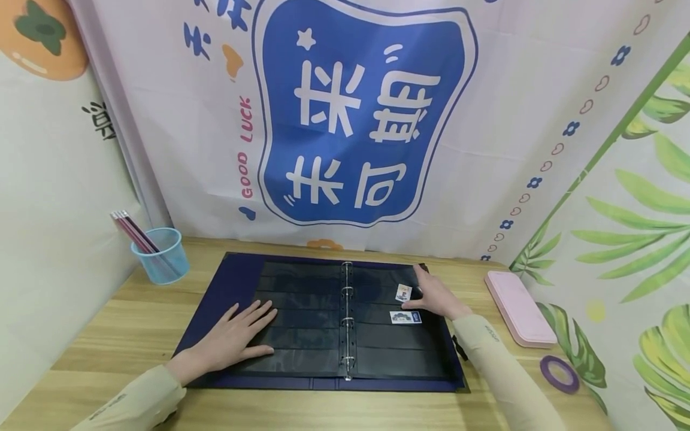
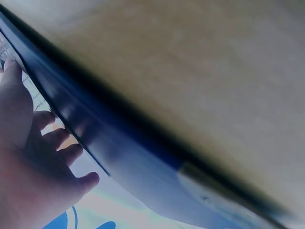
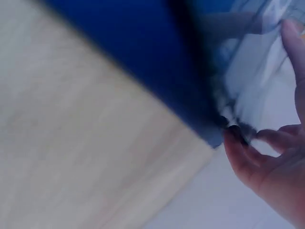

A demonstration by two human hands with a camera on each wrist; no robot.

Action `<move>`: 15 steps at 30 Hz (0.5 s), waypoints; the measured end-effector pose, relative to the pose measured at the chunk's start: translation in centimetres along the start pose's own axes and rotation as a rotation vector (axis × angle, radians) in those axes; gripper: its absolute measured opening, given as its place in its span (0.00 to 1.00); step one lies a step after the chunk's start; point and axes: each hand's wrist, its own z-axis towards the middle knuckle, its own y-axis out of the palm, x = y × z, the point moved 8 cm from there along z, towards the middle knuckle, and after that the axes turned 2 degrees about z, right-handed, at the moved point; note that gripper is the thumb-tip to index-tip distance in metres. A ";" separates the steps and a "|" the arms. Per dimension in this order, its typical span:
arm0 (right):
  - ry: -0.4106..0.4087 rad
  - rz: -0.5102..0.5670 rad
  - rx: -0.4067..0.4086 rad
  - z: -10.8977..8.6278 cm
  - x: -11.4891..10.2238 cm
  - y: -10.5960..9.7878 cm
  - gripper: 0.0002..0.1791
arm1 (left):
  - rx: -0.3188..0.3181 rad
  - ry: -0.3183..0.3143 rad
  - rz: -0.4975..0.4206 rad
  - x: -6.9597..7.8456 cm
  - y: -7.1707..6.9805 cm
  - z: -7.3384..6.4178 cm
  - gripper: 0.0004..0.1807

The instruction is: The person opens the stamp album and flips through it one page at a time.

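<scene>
A dark blue ring-binder stamp album [image 1: 210,311] lies spread on the table, with black pocket pages on both sides of its metal rings [image 1: 347,323]. My left hand [image 1: 234,338] rests on the left page [image 1: 307,335], fingers spread; the left wrist view also shows this hand [image 2: 38,157] beside the cover's edge. At the upper right corner of the right page [image 1: 399,359], my right hand [image 1: 438,296] holds the page edge. Its fingertips [image 3: 233,143] curl at the corner, partly covered there. Two small stamps show on that page, an upper one [image 1: 403,292] beside the thumb and a lower one [image 1: 405,317].
A blue mesh cup [image 1: 162,257] with several pencils [image 1: 135,232] stands at the back left. On the right lie a pink case [image 1: 520,308] and a purple tape roll [image 1: 559,374]. A printed cloth [image 1: 366,233] hangs behind the wooden table [image 1: 124,326].
</scene>
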 end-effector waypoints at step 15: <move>0.180 0.220 0.102 -2.1 0.7 -4.0 0.20 | -0.013 0.000 -0.015 0.0 -0.1 0.0 0.44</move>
